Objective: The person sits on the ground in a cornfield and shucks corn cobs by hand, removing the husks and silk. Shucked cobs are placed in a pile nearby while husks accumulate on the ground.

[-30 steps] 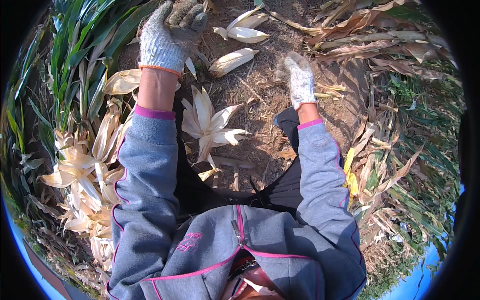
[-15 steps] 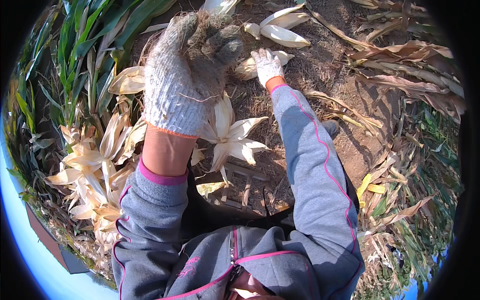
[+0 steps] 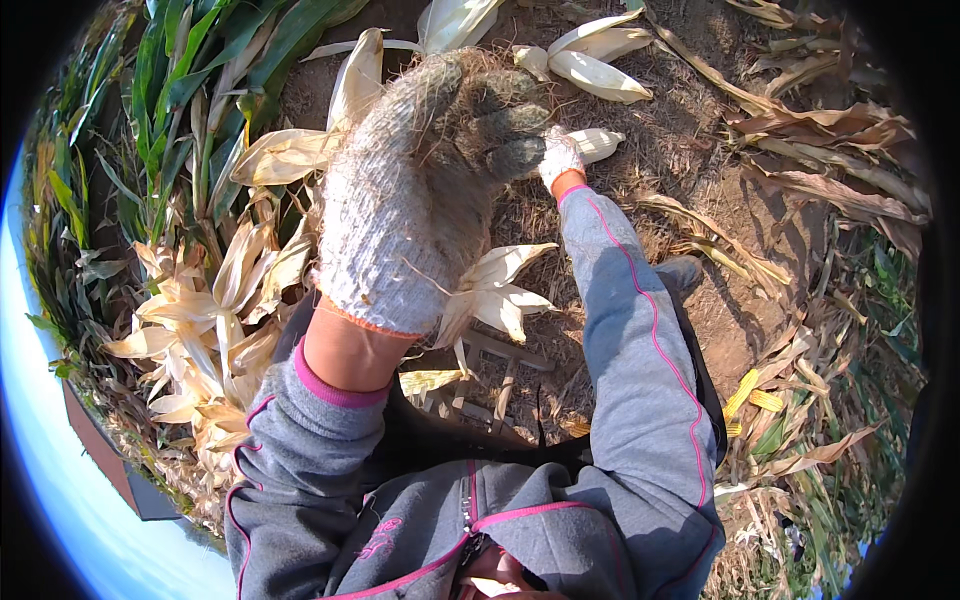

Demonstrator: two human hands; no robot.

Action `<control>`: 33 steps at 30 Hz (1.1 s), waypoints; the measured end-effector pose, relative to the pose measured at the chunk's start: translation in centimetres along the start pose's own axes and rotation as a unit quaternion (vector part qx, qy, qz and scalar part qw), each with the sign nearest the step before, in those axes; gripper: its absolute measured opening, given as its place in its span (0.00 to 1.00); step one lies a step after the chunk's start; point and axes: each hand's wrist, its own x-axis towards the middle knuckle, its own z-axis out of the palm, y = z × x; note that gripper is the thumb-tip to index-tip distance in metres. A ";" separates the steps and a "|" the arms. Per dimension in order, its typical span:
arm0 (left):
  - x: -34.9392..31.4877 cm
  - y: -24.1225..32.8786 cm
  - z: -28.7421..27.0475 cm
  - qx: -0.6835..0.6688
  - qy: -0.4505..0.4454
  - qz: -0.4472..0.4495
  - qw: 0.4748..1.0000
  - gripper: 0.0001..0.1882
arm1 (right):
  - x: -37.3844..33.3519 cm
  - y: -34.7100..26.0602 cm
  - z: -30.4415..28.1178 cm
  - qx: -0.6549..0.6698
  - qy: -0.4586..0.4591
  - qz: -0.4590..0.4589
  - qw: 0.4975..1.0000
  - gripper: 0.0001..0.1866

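Note:
My left hand (image 3: 415,185), in a white knit glove with a dirty grey palm, is raised close to the camera. Its fingers are slightly bent and apart, with dry brown strands of silk clinging to them and no object visible in the palm. My right hand (image 3: 561,158), also gloved, is closed over a corn ear in pale husk (image 3: 598,146) lying low at the ground. The left fingertips overlap my right hand in the picture; whether they touch it or the ear I cannot tell. Part of that ear is hidden behind both gloves.
Opened empty-looking husks (image 3: 505,290) spread below my hands, over a slatted crate (image 3: 500,375). More husks (image 3: 225,320) pile at left beside green stalks (image 3: 185,100). A husked ear (image 3: 600,65) lies beyond; bare yellow cobs (image 3: 745,392) and dry leaves (image 3: 840,150) lie right.
My left hand has moved right, toward my right hand, its fingers now pointing at the ear. The right hand has gone from lying spread on the ear to closing around it.

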 end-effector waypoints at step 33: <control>-2.2 -9.7 2.6 0.426 -0.095 0.052 0.898 0.24 | -22.9 1.3 -23.2 0.789 0.265 0.010 0.555 0.22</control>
